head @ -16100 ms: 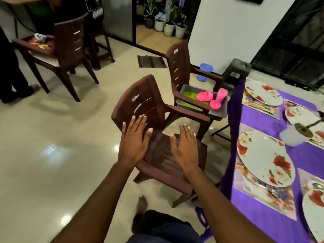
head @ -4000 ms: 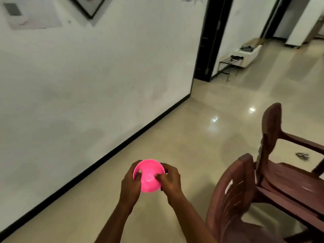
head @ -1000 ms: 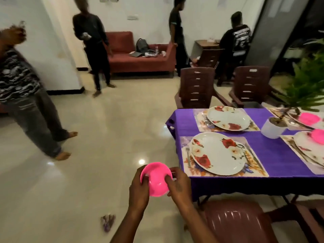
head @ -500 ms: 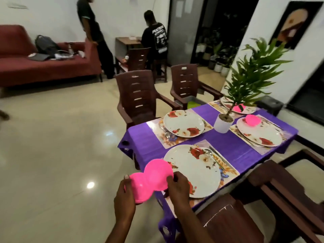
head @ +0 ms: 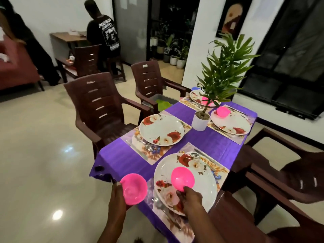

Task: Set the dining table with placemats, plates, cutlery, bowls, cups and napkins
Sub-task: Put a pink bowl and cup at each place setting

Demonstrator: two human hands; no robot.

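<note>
bowl in right hand (head: 182, 177): pink, over near floral plate (head: 203, 186).
bowl in left hand (head: 134, 188): pink, tilted, off the table corner.
far bowl (head: 222, 111): pink, sat on plate.

A bowl (head: 182, 179) over the nearest plate (head: 201, 186), another bowl (head: 134, 188) left.

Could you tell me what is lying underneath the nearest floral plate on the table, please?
The nearest plate sits on a floral placemat, with a fork poking out at its near-left edge. The mat's middle is covered by the plate.
</note>
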